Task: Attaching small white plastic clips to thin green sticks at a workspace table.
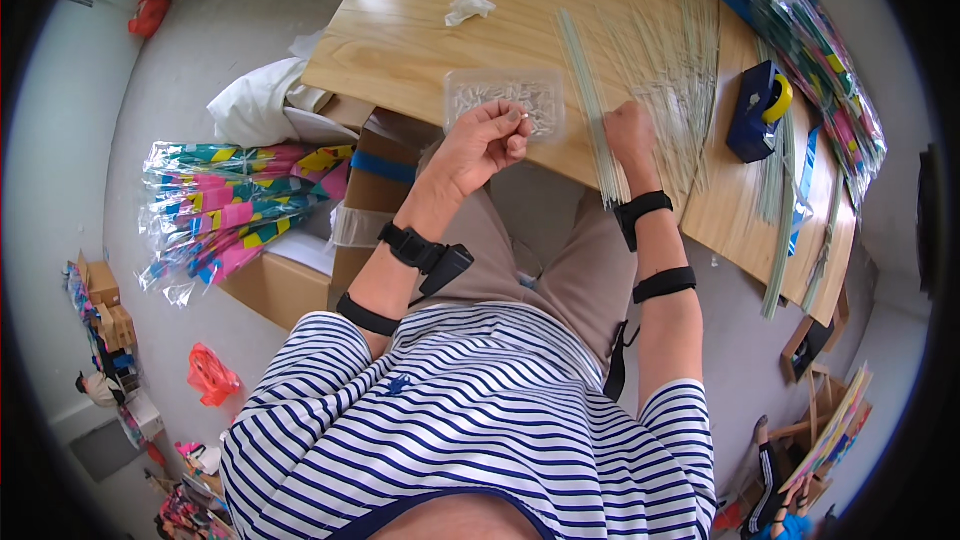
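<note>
My left hand point(480, 148) is raised over the near edge of a clear plastic tub point(449, 105) holding many small white pieces. Its thumb and fingertips pinch one small white piece point(525, 117). To the right, my right hand point(630, 134) is closed in a fist above the wooden table's near edge. Anything inside that fist is hidden. Just left of it lies a bundle of thin pale rods point(588, 90), its near ends reaching past the table edge. More loose thin rods point(685, 70) fan out beyond and to the right of the fist.
A dark blue tape dispenser point(752, 120) with yellow tape stands on the table point(400, 25) at right. Colourful plastic-wrapped bundles lie at far right point(815, 60) and on an open cardboard box point(275, 285) at left. White scraps point(470, 9) rest at the table's far side.
</note>
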Motion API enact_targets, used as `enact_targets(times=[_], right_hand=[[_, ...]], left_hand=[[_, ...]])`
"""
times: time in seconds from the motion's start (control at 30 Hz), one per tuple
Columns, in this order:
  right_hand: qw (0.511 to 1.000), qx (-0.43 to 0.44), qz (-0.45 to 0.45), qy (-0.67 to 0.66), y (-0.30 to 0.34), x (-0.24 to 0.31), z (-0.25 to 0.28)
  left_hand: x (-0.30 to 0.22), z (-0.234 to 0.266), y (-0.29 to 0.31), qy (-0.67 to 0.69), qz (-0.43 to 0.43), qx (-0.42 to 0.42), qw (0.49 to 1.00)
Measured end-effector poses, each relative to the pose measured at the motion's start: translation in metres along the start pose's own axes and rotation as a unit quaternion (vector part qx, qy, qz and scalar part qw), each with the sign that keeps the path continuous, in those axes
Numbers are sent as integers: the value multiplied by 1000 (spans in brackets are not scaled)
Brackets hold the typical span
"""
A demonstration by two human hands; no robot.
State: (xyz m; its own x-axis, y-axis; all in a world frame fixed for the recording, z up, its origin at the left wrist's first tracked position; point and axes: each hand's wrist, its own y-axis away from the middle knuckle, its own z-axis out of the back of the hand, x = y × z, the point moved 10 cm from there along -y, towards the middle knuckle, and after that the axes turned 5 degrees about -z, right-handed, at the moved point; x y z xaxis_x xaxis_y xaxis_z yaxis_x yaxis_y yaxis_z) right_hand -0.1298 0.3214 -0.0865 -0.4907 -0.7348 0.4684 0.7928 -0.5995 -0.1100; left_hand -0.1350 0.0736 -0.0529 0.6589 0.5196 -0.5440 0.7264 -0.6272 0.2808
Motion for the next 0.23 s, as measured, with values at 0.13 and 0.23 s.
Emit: enact_targets(times=[0.13,0.23], right_hand=[[997,27,21,-69,2,-1,16],[937,229,-17,-264,33,25,24]], left_hand=[[-7,-1,-3,-44,-17,-13,999],[-23,1,-5,-72,-62,-32,995]])
